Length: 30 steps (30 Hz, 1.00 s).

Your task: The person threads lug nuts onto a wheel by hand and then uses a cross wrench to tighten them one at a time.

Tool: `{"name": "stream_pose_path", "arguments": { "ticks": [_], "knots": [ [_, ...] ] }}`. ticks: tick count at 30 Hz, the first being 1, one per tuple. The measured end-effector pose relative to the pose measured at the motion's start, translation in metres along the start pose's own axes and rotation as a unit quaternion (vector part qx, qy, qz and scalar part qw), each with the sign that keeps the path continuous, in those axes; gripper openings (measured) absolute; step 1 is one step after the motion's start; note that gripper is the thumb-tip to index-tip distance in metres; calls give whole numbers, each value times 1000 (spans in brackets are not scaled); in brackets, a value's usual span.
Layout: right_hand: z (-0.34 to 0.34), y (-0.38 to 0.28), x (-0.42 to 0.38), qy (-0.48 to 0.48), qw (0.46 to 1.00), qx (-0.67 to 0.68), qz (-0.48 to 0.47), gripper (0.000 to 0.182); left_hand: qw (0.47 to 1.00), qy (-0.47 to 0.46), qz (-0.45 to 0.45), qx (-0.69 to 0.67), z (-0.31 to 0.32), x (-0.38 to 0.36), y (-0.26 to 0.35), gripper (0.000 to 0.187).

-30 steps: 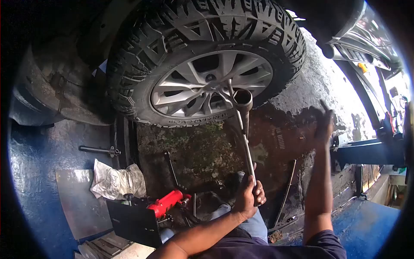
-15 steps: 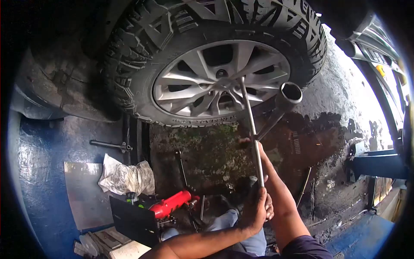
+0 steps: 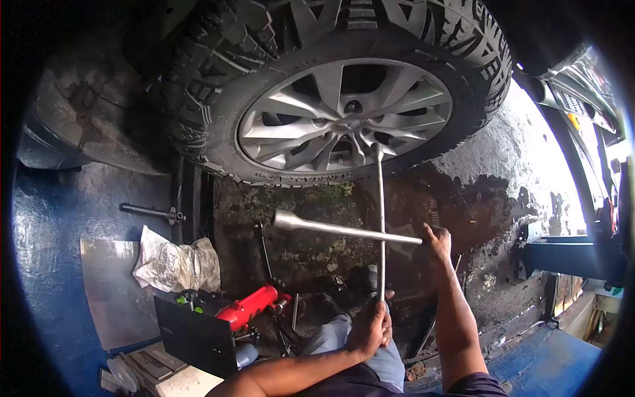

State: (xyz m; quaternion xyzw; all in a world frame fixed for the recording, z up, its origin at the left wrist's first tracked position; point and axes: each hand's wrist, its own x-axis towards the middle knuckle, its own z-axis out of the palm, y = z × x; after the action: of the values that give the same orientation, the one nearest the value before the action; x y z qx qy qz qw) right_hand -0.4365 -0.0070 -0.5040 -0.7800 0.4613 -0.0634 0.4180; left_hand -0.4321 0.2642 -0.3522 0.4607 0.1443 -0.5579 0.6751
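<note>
A four-way lug wrench (image 3: pixel 331 228) lies out from the wheel (image 3: pixel 271 132), its long bar's far end at the lower part of the silver rim, near the lug holes. Whether its socket sits on a nut is hard to make out. My left hand (image 3: pixel 372 334) is wrapped round the near end of this bar. At the right end of the crossbar is my right hand (image 3: pixel 438 241), its fingers curled against the tip. The crossbar's wide socket end points left. Chunky black tread surrounds the rim.
Left of my legs are a red cylindrical jack (image 3: pixel 250 308), a black panel (image 3: pixel 195 337) and a white sack (image 3: pixel 178 261). A metal tool (image 3: pixel 152 212) lies on the blue floor. A blue metal beam (image 3: pixel 575 257) stands at the right.
The lug wrench has turned, its wide socket end swinging from the upper right to the left. My right hand has moved right, from beside the long bar to the crossbar's end.
</note>
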Motion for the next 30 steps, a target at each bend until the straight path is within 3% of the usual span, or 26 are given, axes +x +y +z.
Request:
{"name": "stream_pose_path", "arguments": {
  "ticks": [1,3,4,7,9,11,14,17,20,23,24,27,30],
  "knots": [
    [-11,-27,-5,-8,1000,18,16,51,1000,-5,-1,-14,-4,4,-1,45],
    [-12,-23,5,63,997,-6,-49,53,999,-16,-2,-42,-9,11,5,46],
    [-10,3,26,17,999,-35,-20,49,999,-12,-3,-52,-9,14,5,48],
    [-29,-13,36,56,993,-85,-55,43,999,-37,15,-35,-13,23,11,50],
    [-54,-58,30,66,988,-136,-30,38,998,-40,15,-41,-18,31,9,51],
    [-75,-77,32,103,977,-172,-73,33,998,-45,26,-38,-19,39,15,52],
    [-109,-166,6,140,961,-184,-151,23,999,-20,34,9,-24,58,18,51],
    [-118,-206,-10,145,948,-180,-219,23,999,-14,44,7,-26,74,6,48],
    [-112,-190,-2,173,944,-150,-239,29,999,17,32,-10,-17,77,8,42],
    [-92,-79,69,104,987,-95,-77,34,999,33,11,-8,1,73,5,41],
    [-94,-89,62,83,985,-123,-86,40,1000,14,24,-2,0,78,-4,41],
    [-96,-81,58,93,985,39,-141,50,998,58,12,12,7,74,-2,35],
    [-153,-107,59,57,978,-168,-106,50,997,59,45,13,15,74,5,39]
  ]
}}
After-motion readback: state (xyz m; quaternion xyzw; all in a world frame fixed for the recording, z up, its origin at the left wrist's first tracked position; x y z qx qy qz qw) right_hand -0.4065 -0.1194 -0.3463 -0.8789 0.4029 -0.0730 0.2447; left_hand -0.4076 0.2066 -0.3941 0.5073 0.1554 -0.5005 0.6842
